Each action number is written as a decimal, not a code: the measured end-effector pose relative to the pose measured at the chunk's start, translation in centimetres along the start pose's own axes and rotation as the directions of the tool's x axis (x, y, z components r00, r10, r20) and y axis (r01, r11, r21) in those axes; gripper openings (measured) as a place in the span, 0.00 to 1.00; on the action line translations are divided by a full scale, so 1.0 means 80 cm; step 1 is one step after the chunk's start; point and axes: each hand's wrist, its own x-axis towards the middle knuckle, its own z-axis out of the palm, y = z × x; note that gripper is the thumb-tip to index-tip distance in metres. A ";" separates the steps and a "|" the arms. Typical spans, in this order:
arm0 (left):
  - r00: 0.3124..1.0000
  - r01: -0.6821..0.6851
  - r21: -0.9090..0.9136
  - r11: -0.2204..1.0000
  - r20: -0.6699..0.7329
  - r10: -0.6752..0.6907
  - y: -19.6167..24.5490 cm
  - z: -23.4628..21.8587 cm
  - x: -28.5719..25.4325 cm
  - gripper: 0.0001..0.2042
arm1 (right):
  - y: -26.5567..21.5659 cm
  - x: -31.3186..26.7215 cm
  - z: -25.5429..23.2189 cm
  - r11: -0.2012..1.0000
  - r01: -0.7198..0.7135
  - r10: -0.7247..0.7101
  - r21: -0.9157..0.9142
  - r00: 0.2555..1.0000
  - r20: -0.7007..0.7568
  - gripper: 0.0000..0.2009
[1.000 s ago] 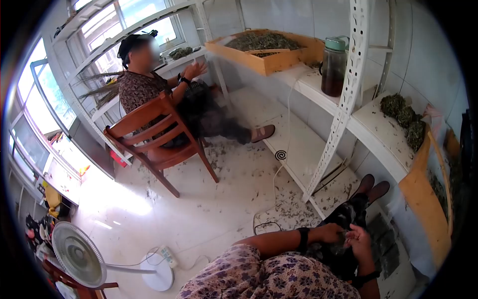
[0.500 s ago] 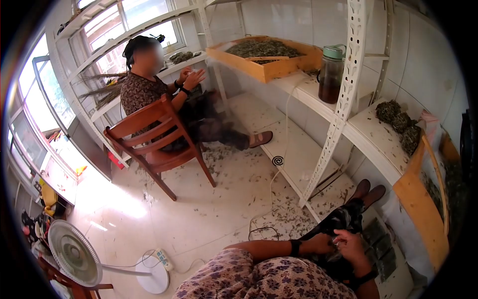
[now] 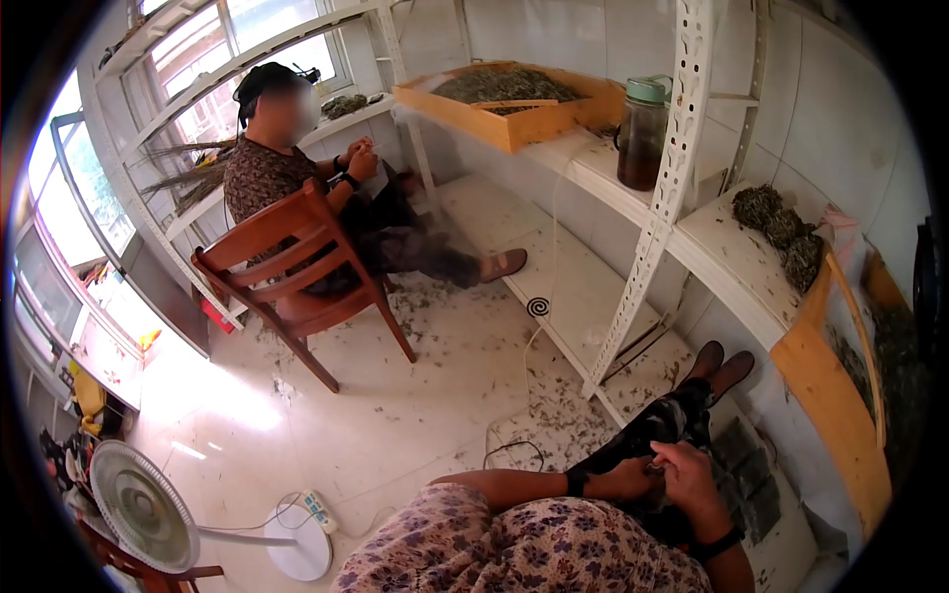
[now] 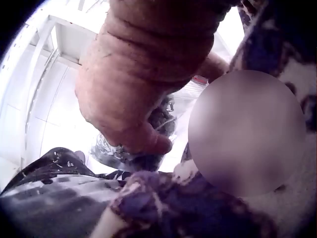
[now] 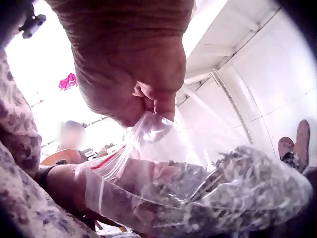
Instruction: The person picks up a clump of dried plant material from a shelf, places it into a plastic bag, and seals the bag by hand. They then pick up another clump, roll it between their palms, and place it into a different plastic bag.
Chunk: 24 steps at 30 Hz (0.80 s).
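Note:
A clear zip bag (image 5: pixel 237 193) with a red line at its mouth bulges with dried grey-green leaves in the right wrist view. My right hand (image 3: pixel 686 474) pinches the plastic near its mouth between thumb and fingers. Held low over the lap, my left hand (image 3: pixel 625 479) grips the bag from the other side; its curled fingers (image 5: pixel 163 173) show through the plastic. In the left wrist view the thumb lies across the dark leaf-filled bag (image 4: pixel 116 156), and the palm side is hidden.
Several filled bags (image 3: pixel 748 469) lie right of my legs. Leaf clumps (image 3: pixel 781 232), a wooden tray (image 3: pixel 514 128) of leaves and a bottle (image 3: pixel 645 143) rest on the white shelf (image 3: pixel 732 267). Another person (image 3: pixel 282 168) sits on a chair (image 3: pixel 287 287). A fan (image 3: pixel 143 504) stands left.
My right hand's fingers, spread before, have drawn together in a pinch close to my left hand. The seated person's hands have come together lower down. The head view has shifted slightly.

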 end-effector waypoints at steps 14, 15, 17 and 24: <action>0.659 -0.750 0.274 0.602 0.388 0.644 -0.139 0.088 0.056 0.05 | 0.025 -0.021 0.022 0.999 -0.005 0.010 -0.049 0.993 0.117 0.18; 0.667 -0.739 0.270 0.617 0.413 0.620 -0.138 0.086 0.053 0.06 | 0.020 -0.018 0.019 0.998 0.004 0.003 -0.059 0.993 0.121 0.18; 0.671 -0.741 0.293 0.605 0.351 0.653 -0.121 0.054 0.039 0.09 | 0.018 -0.011 0.019 0.998 0.033 -0.024 -0.059 0.990 0.139 0.18; 0.790 -0.593 0.429 0.682 0.473 0.390 -0.066 0.003 0.002 0.17 | 0.045 -0.019 0.034 0.995 -0.067 0.079 -0.080 0.985 0.155 0.18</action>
